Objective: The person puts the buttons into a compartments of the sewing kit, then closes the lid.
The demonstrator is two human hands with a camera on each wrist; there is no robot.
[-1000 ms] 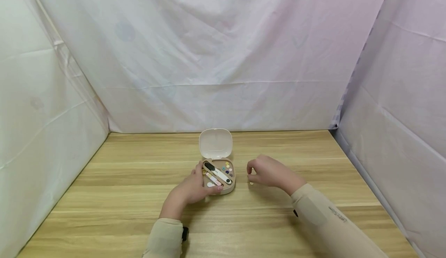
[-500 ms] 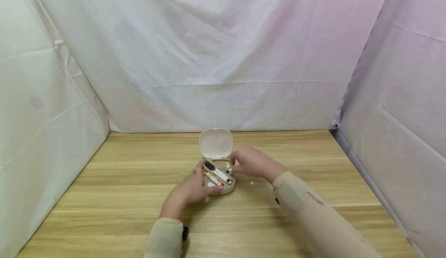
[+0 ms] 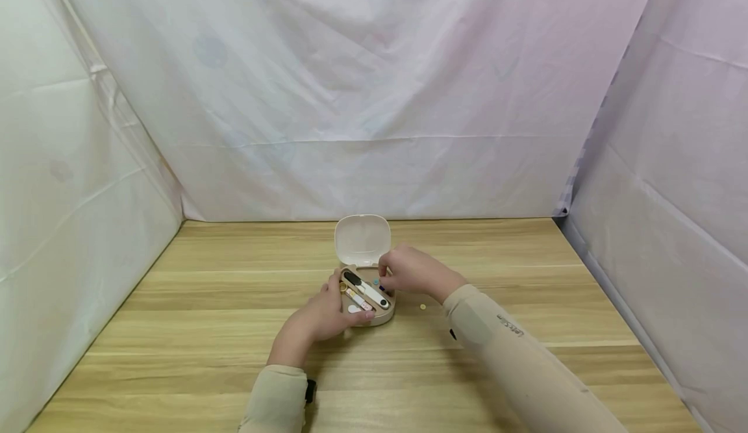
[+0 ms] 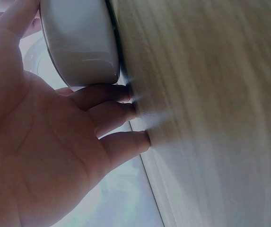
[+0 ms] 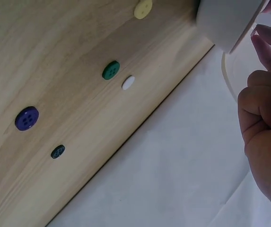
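Observation:
A small beige sewing box [image 3: 384, 318] stands on the table with its white lid [image 3: 362, 239] raised at the back. My left hand [image 3: 323, 313] holds it, fingers along the left side and thumb at the front edge. In the left wrist view, several fingertips reach down to the tabletop beside the box wall [image 4: 83, 47]. Thread snips [image 3: 371, 295] with a black tip lie diagonally inside, next to a patterned strip [image 3: 358, 299] and a gold ring-shaped piece [image 3: 343, 287]. My right hand [image 3: 411, 271] pinches a small pale button [image 5: 254, 32] over the right compartment, partly covering the blue buttons [image 3: 376, 282] there.
A yellow button [image 3: 423, 306] lies on the wooden table right of the box. In the right wrist view, a green button [image 5: 110, 70], a white button [image 5: 128, 82], a purple button [image 5: 27, 118] and a dark button [image 5: 57, 151] lie spread out. White cloth [image 3: 362, 95] hangs behind.
My right hand has moved left from the tabletop beside the yellow button to over the box's right compartment, uncovering that button. The left hand and box have stayed put.

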